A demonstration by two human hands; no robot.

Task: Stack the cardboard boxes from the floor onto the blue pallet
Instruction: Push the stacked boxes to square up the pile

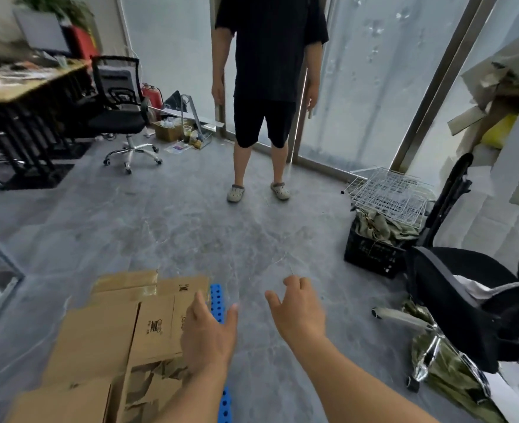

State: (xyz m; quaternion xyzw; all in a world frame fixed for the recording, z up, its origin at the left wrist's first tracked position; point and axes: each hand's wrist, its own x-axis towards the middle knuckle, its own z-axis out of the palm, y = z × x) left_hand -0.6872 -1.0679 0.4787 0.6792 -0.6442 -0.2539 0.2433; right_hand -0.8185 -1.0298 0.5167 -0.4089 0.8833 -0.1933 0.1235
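Several brown cardboard boxes (99, 334) lie side by side at the lower left, on top of the blue pallet (216, 297), whose perforated right edge shows beside them. My left hand (204, 334) hovers over the right edge of the boxes and the pallet rim, fingers spread and holding nothing. My right hand (298, 309) reaches forward over the bare grey floor to the right of the pallet, fingers loosely curled and empty.
A person in black (267, 96) stands ahead in the doorway. A black crate with wire racks (377, 239) and a black office chair (466, 294) crowd the right. A desk (23, 87) and another chair (121, 114) stand at the far left.
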